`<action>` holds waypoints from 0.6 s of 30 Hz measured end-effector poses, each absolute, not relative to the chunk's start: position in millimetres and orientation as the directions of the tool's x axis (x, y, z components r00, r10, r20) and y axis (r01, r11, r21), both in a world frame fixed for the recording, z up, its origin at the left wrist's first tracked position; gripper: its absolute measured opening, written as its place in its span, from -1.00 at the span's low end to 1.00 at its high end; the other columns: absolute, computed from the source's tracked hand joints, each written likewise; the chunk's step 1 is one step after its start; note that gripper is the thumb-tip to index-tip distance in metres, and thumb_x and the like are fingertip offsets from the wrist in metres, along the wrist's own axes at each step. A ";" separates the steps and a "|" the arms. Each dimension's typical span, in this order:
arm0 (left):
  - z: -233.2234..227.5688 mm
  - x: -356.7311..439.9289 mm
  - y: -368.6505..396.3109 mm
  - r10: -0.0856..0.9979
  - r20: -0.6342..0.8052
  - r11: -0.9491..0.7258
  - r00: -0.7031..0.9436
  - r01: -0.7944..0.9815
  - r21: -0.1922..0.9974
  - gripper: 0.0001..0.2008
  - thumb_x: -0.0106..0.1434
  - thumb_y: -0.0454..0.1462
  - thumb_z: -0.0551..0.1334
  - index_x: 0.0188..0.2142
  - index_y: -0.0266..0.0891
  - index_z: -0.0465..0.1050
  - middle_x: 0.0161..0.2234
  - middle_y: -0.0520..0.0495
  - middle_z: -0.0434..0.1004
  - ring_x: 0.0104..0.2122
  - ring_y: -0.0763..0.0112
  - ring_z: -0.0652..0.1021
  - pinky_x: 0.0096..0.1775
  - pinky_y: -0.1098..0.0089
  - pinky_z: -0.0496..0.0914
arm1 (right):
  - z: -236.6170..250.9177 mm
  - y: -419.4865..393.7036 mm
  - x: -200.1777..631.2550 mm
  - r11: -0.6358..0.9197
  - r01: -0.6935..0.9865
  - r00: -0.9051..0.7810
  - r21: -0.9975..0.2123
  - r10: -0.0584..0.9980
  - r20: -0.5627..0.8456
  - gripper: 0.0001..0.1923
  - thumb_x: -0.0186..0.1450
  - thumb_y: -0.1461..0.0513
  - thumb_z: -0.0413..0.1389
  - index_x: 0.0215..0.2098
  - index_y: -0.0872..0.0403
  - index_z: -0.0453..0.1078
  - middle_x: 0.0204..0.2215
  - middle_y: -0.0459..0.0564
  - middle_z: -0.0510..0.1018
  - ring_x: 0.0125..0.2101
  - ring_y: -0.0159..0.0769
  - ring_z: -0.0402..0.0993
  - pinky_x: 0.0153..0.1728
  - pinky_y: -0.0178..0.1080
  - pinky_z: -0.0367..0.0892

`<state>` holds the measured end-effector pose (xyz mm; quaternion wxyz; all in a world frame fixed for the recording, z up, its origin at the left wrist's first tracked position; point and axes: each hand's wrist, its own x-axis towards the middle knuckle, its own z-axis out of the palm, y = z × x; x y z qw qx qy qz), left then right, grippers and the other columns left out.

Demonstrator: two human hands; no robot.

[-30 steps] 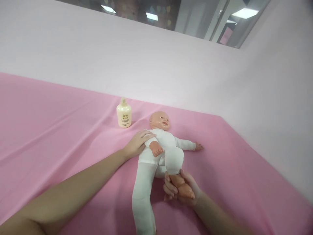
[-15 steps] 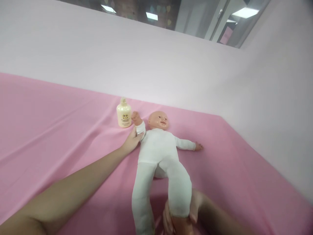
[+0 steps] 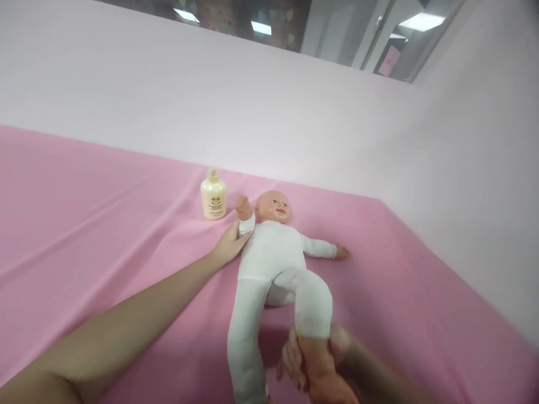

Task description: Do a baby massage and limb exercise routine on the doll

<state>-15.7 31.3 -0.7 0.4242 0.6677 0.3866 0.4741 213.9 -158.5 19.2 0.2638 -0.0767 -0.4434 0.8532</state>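
Note:
A baby doll (image 3: 273, 252) with a white cloth body lies on its back on a pink cloth (image 3: 168, 314), head away from me. My left hand (image 3: 230, 242) is closed around the doll's raised arm (image 3: 247, 224) on the left, just below its fist. Wrapped round the lower part of the doll's right-hand leg (image 3: 315, 314) is my right hand (image 3: 297, 359), partly hidden behind it; that leg is bent and its bare foot points toward me. The doll's other arm (image 3: 322, 248) lies stretched out to the right.
A cream pump bottle (image 3: 214, 199) with a printed label stands left of the doll's head. Behind the pink surface rises a white wall (image 3: 252, 118), with a window (image 3: 278, 25) above it. The wall continues along the right side.
The doll's raised fist has shifted right, toward its head, with my left hand. My right hand has pushed the held leg up, bending the knee more and bringing the foot into view.

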 end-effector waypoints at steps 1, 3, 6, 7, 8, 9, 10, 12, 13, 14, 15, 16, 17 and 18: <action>1.2 -16.1 29.2 0.900 0.333 -0.386 0.281 0.158 0.909 -0.54 0.38 -0.02 0.28 0.14 -0.23 0.43 0.08 -0.24 0.60 0.08 -0.02 0.58 0.14 0.00 0.44 | 16.8 -161.9 217.2 -0.454 -0.482 -0.791 -0.749 0.593 0.150 -0.27 -0.05 -0.43 0.30 -0.48 0.01 0.35 -0.67 -0.17 0.40 -0.57 -0.30 0.33 -0.23 -0.15 0.41; 5.9 -16.8 25.5 0.830 0.428 -0.519 0.358 0.213 0.828 -0.60 0.38 -0.11 0.27 0.14 -0.20 0.48 0.08 -0.22 0.61 0.07 -0.01 0.57 0.16 0.00 0.44 | 16.5 -163.9 223.6 -0.443 -0.605 -0.668 -0.661 0.734 0.119 -0.30 0.17 -0.43 0.12 -0.49 0.00 0.31 -0.70 -0.21 0.25 -0.57 -0.33 0.21 -0.20 -0.17 0.40; 11.7 -17.5 23.0 0.709 0.544 -0.684 0.449 0.251 0.685 -0.61 0.37 -0.23 0.24 0.17 -0.14 0.51 0.09 -0.18 0.62 0.09 0.02 0.56 0.22 0.00 0.39 | 23.4 -157.7 231.0 -0.470 -0.654 -0.568 -0.593 0.823 -0.026 -0.32 0.28 -0.40 0.00 -0.53 -0.02 0.22 -0.70 -0.23 0.11 -0.53 -0.32 0.11 -0.16 -0.18 0.40; 13.1 -17.5 22.9 0.692 0.556 -0.704 0.460 0.260 0.661 -0.61 0.37 -0.25 0.23 0.17 -0.14 0.52 0.09 -0.18 0.63 0.09 0.02 0.57 0.22 0.00 0.39 | 25.9 -154.9 232.7 -0.478 -0.653 -0.562 -0.587 0.826 -0.047 -0.31 0.28 -0.41 -0.01 -0.54 -0.03 0.19 -0.70 -0.23 0.08 -0.53 -0.32 0.10 -0.17 -0.18 0.40; 14.5 -17.4 22.9 0.686 0.562 -0.711 0.463 0.262 0.652 -0.60 0.37 -0.26 0.22 0.17 -0.14 0.52 0.08 -0.18 0.63 0.07 0.03 0.58 0.21 0.01 0.39 | 27.8 -152.4 233.8 -0.485 -0.644 -0.567 -0.592 0.822 -0.056 -0.30 0.26 -0.42 -0.02 -0.55 -0.03 0.17 -0.70 -0.23 0.06 -0.53 -0.31 0.09 -0.17 -0.17 0.39; 15.9 -17.2 22.9 0.684 0.565 -0.713 0.463 0.256 0.653 -0.60 0.37 -0.25 0.22 0.18 -0.14 0.52 0.08 -0.18 0.64 0.06 0.03 0.58 0.20 0.01 0.40 | 29.1 -150.7 234.4 -0.487 -0.634 -0.578 -0.601 0.815 -0.051 -0.30 0.25 -0.44 -0.02 -0.56 -0.04 0.15 -0.71 -0.23 0.04 -0.53 -0.31 0.08 -0.18 -0.17 0.39; 17.4 -16.7 22.8 0.683 0.566 -0.711 0.461 0.245 0.659 -0.61 0.38 -0.24 0.22 0.18 -0.14 0.53 0.07 -0.18 0.64 0.06 0.03 0.59 0.19 0.01 0.41 | 29.8 -149.7 234.5 -0.487 -0.624 -0.591 -0.611 0.806 -0.038 -0.29 0.23 -0.45 -0.02 -0.57 -0.05 0.14 -0.72 -0.23 0.03 -0.54 -0.30 0.07 -0.19 -0.17 0.39; 20.8 -15.5 22.1 0.690 0.568 -0.699 0.449 0.209 0.684 -0.62 0.38 -0.22 0.24 0.16 -0.14 0.55 0.06 -0.17 0.65 0.05 0.02 0.60 0.18 0.01 0.44 | 29.4 -150.3 233.5 -0.478 -0.613 -0.617 -0.629 0.787 0.003 -0.27 0.22 -0.47 -0.04 -0.57 -0.05 0.14 -0.74 -0.23 0.03 -0.55 -0.31 0.06 -0.21 -0.16 0.37; 22.3 -14.9 21.5 0.698 0.564 -0.687 0.442 0.189 0.702 -0.63 0.37 -0.21 0.26 0.14 -0.14 0.57 0.05 -0.17 0.66 0.05 0.01 0.60 0.17 0.01 0.45 | 28.4 -151.6 232.6 -0.471 -0.610 -0.622 -0.637 0.783 0.018 -0.27 0.23 -0.47 -0.06 -0.56 -0.04 0.15 -0.74 -0.24 0.04 -0.55 -0.31 0.07 -0.22 -0.16 0.36; 23.5 -14.2 20.9 0.709 0.554 -0.670 0.436 0.170 0.723 -0.65 0.36 -0.21 0.27 0.12 -0.14 0.58 0.05 -0.16 0.66 0.05 0.00 0.60 0.16 0.01 0.46 | 26.9 -153.4 231.5 -0.462 -0.605 -0.630 -0.649 0.776 0.034 -0.27 0.24 -0.47 -0.08 -0.55 -0.04 0.17 -0.74 -0.24 0.06 -0.55 -0.31 0.09 -0.23 -0.16 0.36; 24.0 -13.6 20.3 0.724 0.540 -0.648 0.429 0.153 0.746 -0.65 0.36 -0.20 0.28 0.11 -0.14 0.59 0.05 -0.16 0.66 0.06 -0.01 0.60 0.16 0.00 0.47 | 24.9 -155.5 230.4 -0.450 -0.597 -0.637 -0.664 0.769 0.052 -0.26 0.25 -0.47 -0.10 -0.54 -0.04 0.20 -0.74 -0.23 0.09 -0.55 -0.30 0.12 -0.23 -0.15 0.35; 23.6 -13.2 19.9 0.742 0.524 -0.621 0.419 0.135 0.772 -0.65 0.36 -0.19 0.29 0.11 -0.15 0.59 0.06 -0.16 0.66 0.06 -0.02 0.60 0.16 0.00 0.48 | 22.3 -157.8 229.1 -0.433 -0.590 -0.644 -0.681 0.762 0.074 -0.26 0.26 -0.47 -0.11 -0.52 -0.03 0.23 -0.74 -0.22 0.12 -0.55 -0.29 0.16 -0.23 -0.14 0.35; 22.4 -12.9 19.9 0.763 0.502 -0.588 0.407 0.117 0.800 -0.64 0.36 -0.17 0.30 0.12 -0.15 0.57 0.07 -0.16 0.65 0.08 -0.03 0.60 0.16 0.01 0.48 | 19.2 -160.0 227.6 -0.415 -0.582 -0.655 -0.700 0.749 0.100 -0.26 0.26 -0.46 -0.11 -0.51 -0.02 0.27 -0.73 -0.21 0.15 -0.55 -0.28 0.21 -0.24 -0.13 0.35; 20.2 -12.8 20.2 0.789 0.473 -0.548 0.392 0.102 0.830 -0.61 0.36 -0.15 0.30 0.14 -0.15 0.55 0.10 -0.16 0.64 0.09 -0.03 0.60 0.16 0.01 0.48 | 15.9 -162.1 226.0 -0.395 -0.574 -0.672 -0.717 0.728 0.136 -0.26 0.25 -0.46 -0.09 -0.49 -0.01 0.31 -0.73 -0.19 0.20 -0.56 -0.27 0.25 -0.25 -0.12 0.35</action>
